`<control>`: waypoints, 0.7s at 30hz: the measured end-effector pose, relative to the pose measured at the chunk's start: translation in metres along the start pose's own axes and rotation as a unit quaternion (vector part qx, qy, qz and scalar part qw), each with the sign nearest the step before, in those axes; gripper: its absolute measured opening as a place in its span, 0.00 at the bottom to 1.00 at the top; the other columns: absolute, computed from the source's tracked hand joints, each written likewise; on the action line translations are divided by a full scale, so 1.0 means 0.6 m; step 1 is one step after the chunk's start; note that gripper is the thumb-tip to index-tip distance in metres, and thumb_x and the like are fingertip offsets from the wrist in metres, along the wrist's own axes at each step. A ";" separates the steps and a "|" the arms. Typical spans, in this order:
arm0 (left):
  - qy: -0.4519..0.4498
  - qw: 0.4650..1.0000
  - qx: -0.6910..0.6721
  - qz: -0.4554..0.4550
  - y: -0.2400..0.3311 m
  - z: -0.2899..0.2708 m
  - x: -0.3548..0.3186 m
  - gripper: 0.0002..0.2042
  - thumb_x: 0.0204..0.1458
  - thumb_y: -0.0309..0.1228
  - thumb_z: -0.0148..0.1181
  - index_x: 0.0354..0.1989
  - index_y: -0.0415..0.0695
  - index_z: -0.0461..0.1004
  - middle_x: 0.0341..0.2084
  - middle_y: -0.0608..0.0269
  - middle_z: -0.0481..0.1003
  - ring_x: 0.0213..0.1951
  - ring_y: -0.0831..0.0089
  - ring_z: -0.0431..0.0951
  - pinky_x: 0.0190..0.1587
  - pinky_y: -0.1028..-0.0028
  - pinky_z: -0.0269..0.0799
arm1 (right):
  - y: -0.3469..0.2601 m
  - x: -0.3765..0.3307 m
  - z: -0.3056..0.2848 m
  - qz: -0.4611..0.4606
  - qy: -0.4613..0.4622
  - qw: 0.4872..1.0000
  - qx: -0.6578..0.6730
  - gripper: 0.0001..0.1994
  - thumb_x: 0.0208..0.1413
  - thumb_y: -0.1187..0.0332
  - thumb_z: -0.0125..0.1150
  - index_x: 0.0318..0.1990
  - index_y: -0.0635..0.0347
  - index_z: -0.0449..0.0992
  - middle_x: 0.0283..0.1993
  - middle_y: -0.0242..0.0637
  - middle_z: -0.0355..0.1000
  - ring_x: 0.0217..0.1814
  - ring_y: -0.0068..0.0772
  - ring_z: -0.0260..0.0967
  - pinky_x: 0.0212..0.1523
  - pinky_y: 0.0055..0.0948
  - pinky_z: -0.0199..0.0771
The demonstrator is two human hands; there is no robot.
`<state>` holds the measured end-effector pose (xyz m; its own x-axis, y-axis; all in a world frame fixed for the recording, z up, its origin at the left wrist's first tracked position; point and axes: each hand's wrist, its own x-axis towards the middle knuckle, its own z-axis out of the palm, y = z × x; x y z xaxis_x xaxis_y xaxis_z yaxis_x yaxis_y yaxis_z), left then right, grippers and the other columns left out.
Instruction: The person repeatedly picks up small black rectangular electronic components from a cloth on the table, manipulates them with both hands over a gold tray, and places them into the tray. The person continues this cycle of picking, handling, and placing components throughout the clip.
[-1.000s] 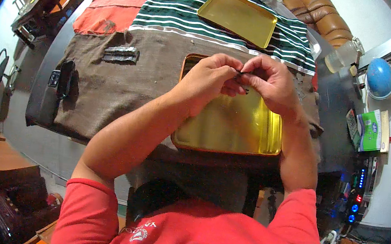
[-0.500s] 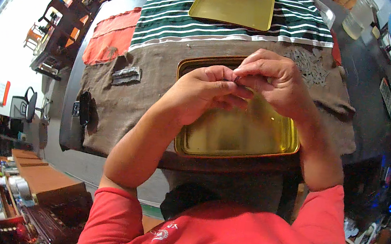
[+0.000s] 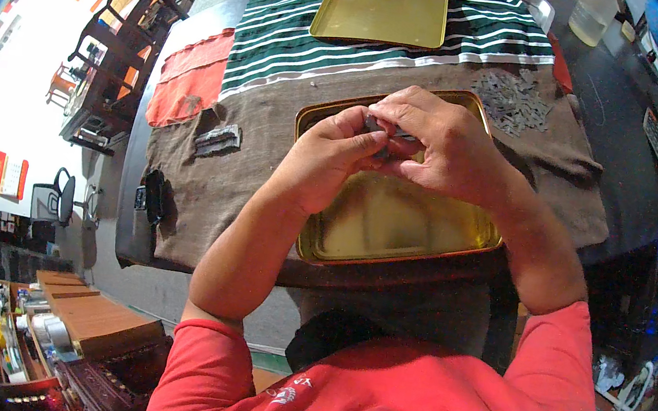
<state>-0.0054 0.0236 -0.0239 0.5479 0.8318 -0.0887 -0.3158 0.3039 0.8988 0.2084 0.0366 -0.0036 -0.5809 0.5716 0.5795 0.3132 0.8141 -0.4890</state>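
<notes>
Both hands meet above the far part of the near gold tray (image 3: 399, 234); a small dark piece (image 3: 371, 123) sits between their fingertips, held up off the tray floor; left hand (image 3: 335, 156) has thumb and forefinger closed around it, almost no gap; right hand (image 3: 453, 145) curls in from the other side, forefinger tip at the far end of the piece; whether the right fingers grip or only steady it, I cannot tell. Long axis: seems to slant away from the person, but the fingers cover too much to be sure.

Pile of grey strips (image 3: 513, 103) lies on the brown cloth (image 3: 269, 122), beyond the tray and to the right, strips at mixed angles; right hand is the nearer; grey bundle (image 3: 218, 141) lies left of the tray, long axis roughly left to right, left hand nearer, well apart.
</notes>
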 end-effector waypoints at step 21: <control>-0.089 0.990 -0.097 0.057 0.003 0.013 -0.005 0.16 0.67 0.30 0.57 0.59 0.34 0.73 0.50 0.49 0.79 0.55 0.61 0.80 0.60 0.59 0.76 | 0.005 0.005 -0.002 -0.014 0.065 0.994 0.092 0.28 0.40 0.70 0.82 0.51 0.62 0.78 0.42 0.40 0.74 0.44 0.39 0.75 0.46 0.33 0.78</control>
<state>-0.0017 0.0182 -0.0185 0.6224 0.7760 0.1020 -0.5174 0.3102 0.7975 0.2082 0.0411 -0.0025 -0.4818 0.5679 0.6673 0.1485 0.8035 -0.5765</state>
